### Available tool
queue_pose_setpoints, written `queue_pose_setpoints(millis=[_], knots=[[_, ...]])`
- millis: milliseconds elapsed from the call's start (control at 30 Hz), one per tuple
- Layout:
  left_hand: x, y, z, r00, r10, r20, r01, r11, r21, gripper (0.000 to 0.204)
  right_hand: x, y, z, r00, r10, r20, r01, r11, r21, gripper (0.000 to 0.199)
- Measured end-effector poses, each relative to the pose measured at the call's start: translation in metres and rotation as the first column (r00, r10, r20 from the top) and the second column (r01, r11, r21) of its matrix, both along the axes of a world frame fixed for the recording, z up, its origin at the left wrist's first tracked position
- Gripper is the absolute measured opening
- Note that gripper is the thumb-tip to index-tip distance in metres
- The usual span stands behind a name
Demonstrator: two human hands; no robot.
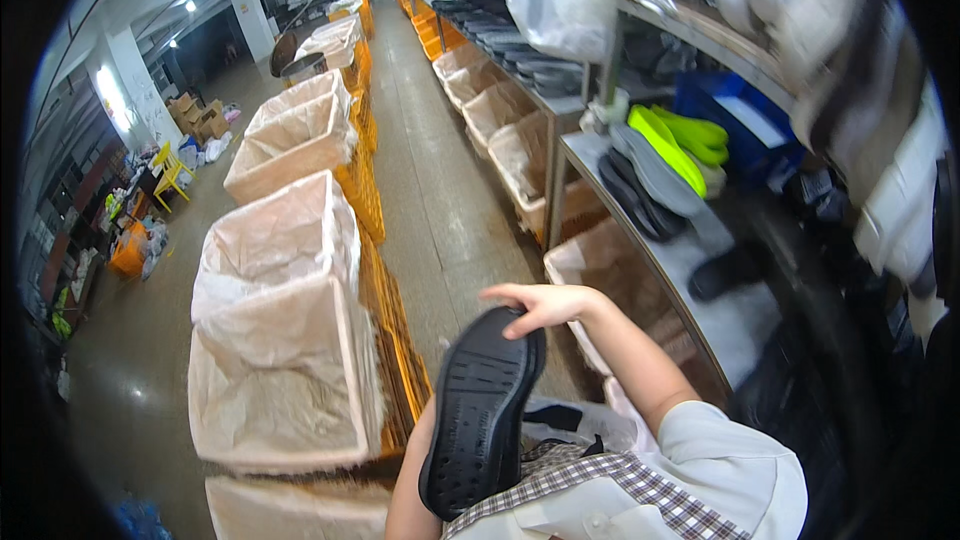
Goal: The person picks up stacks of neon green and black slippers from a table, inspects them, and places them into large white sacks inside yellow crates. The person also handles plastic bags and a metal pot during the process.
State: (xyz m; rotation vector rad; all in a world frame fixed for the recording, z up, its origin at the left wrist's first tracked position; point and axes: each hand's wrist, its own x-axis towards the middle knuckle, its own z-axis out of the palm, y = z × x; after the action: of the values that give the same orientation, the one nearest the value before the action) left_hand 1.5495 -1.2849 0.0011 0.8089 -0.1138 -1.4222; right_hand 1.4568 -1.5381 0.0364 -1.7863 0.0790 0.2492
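Right hand (pixel 540 305) sits just below frame centre, toward 5 o'clock, fingers (pixel 505 293) curled over the top edge of a black shoe sole (pixel 480 410) and gripping it at that end; thumb side hidden behind the sole. The sole hangs tread side toward the camera, long axis running from the hand down toward 7 o'clock, lower end near the bottom edge. Left hand is not clearly seen: only a bare forearm (pixel 408 485) rises at 6 o'clock behind the sole's lower end, so whether that hand holds anything cannot be told. Checked collar and pale sleeve (pixel 720 460) at 5 o'clock. At 8 o'clock from the sole, just beside it, a large bin lined with a translucent bag (pixel 280 340), resting on orange crates (pixel 400 360); more lined bins of the same kind (pixel 295 135) recede toward 11 o'clock along a grey concrete aisle (pixel 430 170). At 3 o'clock, a metal shelf bench (pixel 690 260) carries a stack of grey and dark insoles (pixel 650 185) with neon yellow-green ones (pixel 680 140) just above them, toward 2 o'clock. A blue bin (pixel 745 115) stands behind those. A yellow chair (pixel 170 170) is well apart at 9 o'clock.
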Motion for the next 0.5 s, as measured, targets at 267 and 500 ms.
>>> queue_pose_setpoints(millis=[267,500], knots=[[0.176,-0.179,0.018,0.913,-0.406,0.051,0.406,0.914,0.004,0.045,0.122,-0.152,-0.001,0.931,0.194,-0.308,-0.194,0.981,0.03,0.077],[0.356,-0.352,-0.057,0.654,-0.6,0.46,0.619,0.774,0.13,0.053,0.235,-0.284,-0.049,0.971,-0.097,-0.217,0.149,0.959,0.239,0.062]])
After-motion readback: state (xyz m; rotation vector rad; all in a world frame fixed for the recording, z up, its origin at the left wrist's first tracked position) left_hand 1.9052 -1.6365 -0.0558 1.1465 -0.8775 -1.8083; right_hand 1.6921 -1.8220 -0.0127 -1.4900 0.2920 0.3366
